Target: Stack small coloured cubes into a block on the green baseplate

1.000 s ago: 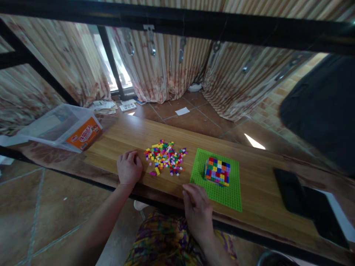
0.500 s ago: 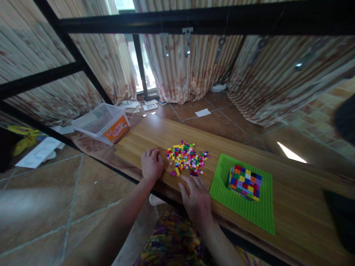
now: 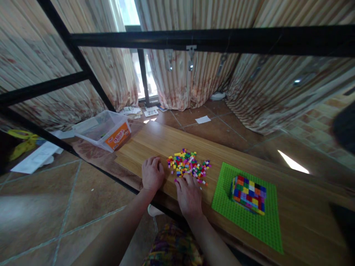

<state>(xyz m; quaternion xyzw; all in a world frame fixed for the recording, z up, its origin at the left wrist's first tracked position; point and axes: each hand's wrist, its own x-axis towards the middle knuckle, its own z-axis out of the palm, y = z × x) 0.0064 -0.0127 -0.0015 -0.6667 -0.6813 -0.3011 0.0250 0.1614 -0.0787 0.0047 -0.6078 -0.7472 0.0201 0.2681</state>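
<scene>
My left hand [image 3: 153, 174] rests on the wooden table with its fingers curled in, just left of a pile of small coloured toy bricks [image 3: 188, 162]. No brick shows in it. At the near edge of the pile is my right hand [image 3: 189, 195]. Its thumb and index finger are close together at a magenta brick [image 3: 176, 180], and the other fingertips reach over the bricks. Right of this hand lies a green studded baseplate [image 3: 222, 199], bearing a block built of many-coloured bricks [image 3: 249, 194].
A clear plastic bin [image 3: 102, 129] with an orange label stands at the table's left end. A black metal rail [image 3: 177, 40] crosses above the far side. A dark flat object [image 3: 342, 221] lies at the right. Curtains [image 3: 177, 81] hang behind, and papers lie on the tiled floor.
My right hand has moved left from beside the baseplate to the near edge of the brick pile, its fingertips now at the magenta brick. The left hand stays put; the view has swung left.
</scene>
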